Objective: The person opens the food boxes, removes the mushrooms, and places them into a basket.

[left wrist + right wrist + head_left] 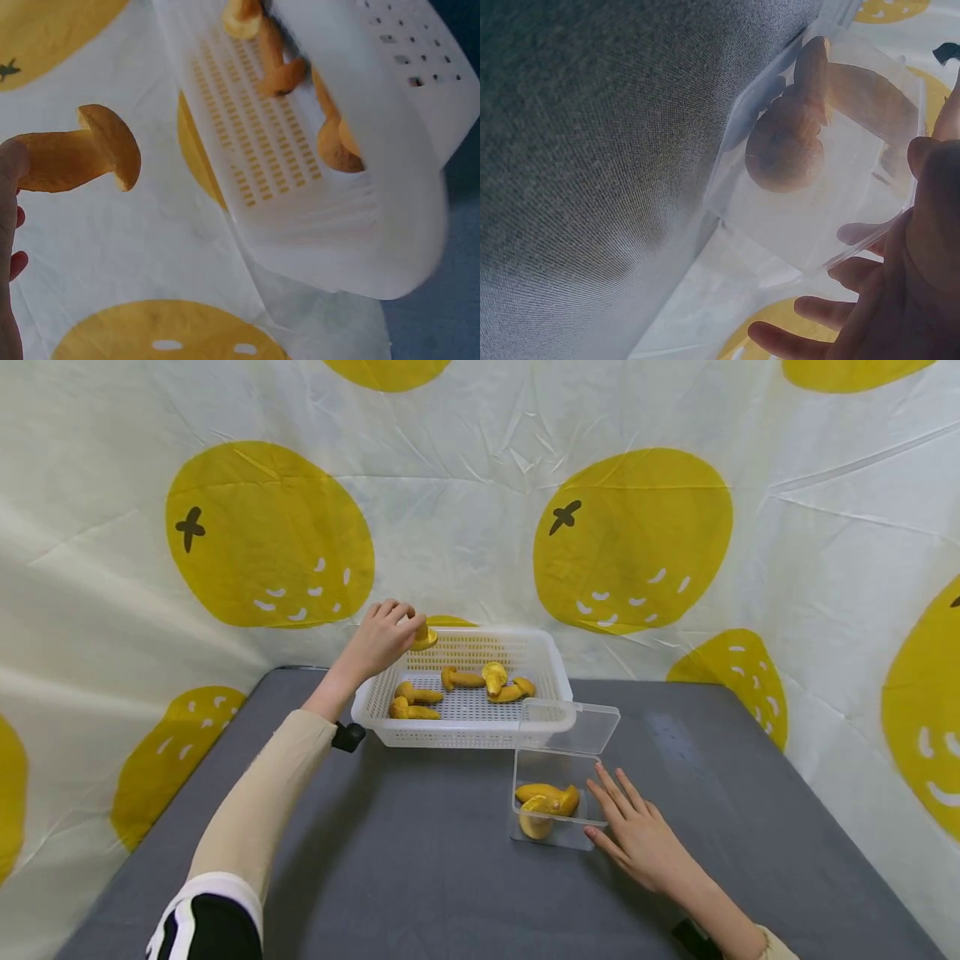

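Observation:
My left hand (382,639) pinches a yellow-brown mushroom (67,159) by its stem, above the left rim of a white plastic basket (457,737). The cap points away from the fingers in the left wrist view. Several more mushrooms (462,678) lie on the basket's slotted floor. Nearer to me stands a clear plastic box (555,841), its lid (596,727) tilted back against the basket's front right corner. Mushrooms (784,154) lie inside the box. My right hand (641,847) has its fingers spread at the box's right side, with the fingertips close against its edge.
A dark grey cloth (427,843) covers the table. Behind and around it hangs a white curtain (450,510) printed with large yellow fruit shapes. The basket stands near the table's back edge.

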The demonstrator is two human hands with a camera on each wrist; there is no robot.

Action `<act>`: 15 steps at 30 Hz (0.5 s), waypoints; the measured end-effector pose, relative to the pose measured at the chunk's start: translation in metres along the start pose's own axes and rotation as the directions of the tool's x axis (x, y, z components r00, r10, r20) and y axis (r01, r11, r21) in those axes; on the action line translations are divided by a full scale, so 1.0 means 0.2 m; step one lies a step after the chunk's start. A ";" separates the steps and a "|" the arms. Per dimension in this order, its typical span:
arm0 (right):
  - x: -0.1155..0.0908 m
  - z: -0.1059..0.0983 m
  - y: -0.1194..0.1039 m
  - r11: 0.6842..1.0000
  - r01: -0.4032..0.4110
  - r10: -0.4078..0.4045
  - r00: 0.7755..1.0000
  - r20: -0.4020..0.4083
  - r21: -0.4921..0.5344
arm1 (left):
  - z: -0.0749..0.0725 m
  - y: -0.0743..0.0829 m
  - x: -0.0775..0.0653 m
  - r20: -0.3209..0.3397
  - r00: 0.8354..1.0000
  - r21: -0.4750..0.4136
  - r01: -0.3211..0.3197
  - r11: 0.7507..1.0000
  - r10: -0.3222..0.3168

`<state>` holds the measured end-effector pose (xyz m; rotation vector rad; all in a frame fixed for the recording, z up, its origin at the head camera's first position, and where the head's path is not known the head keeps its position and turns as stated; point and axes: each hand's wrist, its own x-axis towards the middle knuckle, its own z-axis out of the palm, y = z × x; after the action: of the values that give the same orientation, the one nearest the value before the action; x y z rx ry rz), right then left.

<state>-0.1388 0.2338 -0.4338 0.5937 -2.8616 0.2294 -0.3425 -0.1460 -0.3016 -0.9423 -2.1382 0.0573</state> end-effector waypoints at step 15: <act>0.00 -0.01 0.00 1.000 -0.012 0.012 1.000 0.009 -0.001 | 0.14 -0.10 0.09 0.128 0.981 0.140 0.127 0.982 -0.145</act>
<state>-0.1389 0.2339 -0.4317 0.5784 -2.8746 0.2277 -0.3813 -0.1416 -0.3038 -0.7319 -2.2905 0.1970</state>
